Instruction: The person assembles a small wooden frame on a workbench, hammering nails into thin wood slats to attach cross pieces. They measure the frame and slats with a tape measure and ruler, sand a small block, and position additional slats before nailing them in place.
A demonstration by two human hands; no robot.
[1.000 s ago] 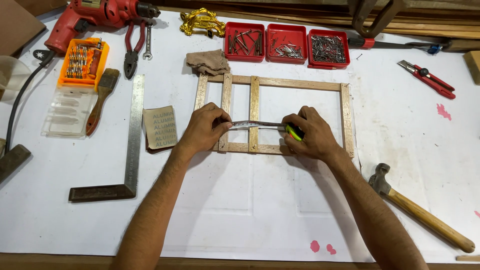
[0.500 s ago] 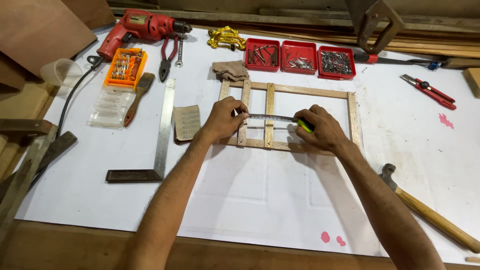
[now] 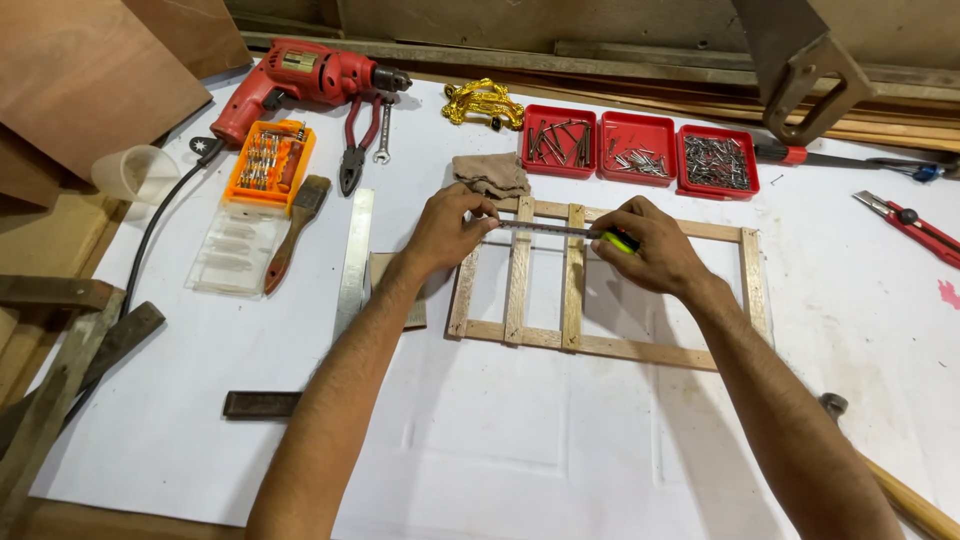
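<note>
Head view: both hands stretch a tape (image 3: 548, 229) across the frame (image 3: 520, 300), measuring. Left hand (image 3: 447, 228) pinches its end at 9 o'clock; right hand (image 3: 648, 245) pinches the case at 3. Next likely calls for holding it taut and level.

The setting is a woodworking workshop. A red power drill (image 3: 300, 82) lies at upper left of the surface (image 3: 520, 450). Three red trays of nails (image 3: 640, 150) and stacked timber (image 3: 700, 85) occupy the top.

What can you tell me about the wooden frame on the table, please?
The wooden frame is a flat rectangle of thin, pale, unfinished strips, lying on the white table. Two upright slats cross its left part, leaving a wider opening on the right. Its far rail runs just before three red trays, and a brown cloth lies at its far left corner. The left hand and right hand hold a tape measure stretched across the upper part.
</note>
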